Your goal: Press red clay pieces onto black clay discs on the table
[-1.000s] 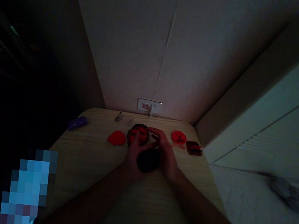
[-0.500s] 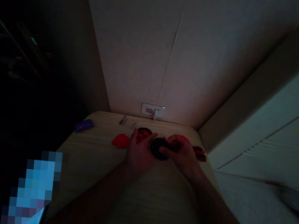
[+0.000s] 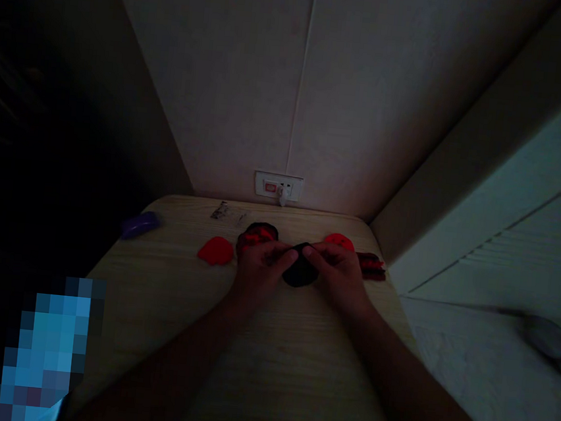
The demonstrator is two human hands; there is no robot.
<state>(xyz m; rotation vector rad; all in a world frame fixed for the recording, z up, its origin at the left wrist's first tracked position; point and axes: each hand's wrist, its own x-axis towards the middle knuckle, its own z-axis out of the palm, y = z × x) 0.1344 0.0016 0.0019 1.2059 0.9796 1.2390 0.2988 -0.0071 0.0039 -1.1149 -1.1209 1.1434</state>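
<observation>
A flat, round black piece (image 3: 300, 272) is held between both hands over the wooden table (image 3: 289, 370); its material is too dark to tell. My left hand (image 3: 260, 268) pinches its upper left edge with the thumb on top. On the upper right edge, my right hand (image 3: 339, 269) grips it the same way. Just behind my left hand lies a round black-and-red piece (image 3: 257, 235), partly covered by the fingers. A flat red piece (image 3: 216, 250) rests to the left. Beyond my right hand are another red piece (image 3: 340, 241) and a dark red-and-black striped piece (image 3: 371, 267).
A purple packet (image 3: 140, 225) lies at the table's left edge. Near the back is a small clear wrapper (image 3: 228, 213) with dark print. A wall socket (image 3: 279, 187) with a white plug sits just above the table. A lit, pixelated screen (image 3: 47, 340) shows at the lower left.
My left hand has gone from open, fingers spread beside the black piece, to pinching its edge. The right hand keeps its hold. The whole view has shifted slightly.
</observation>
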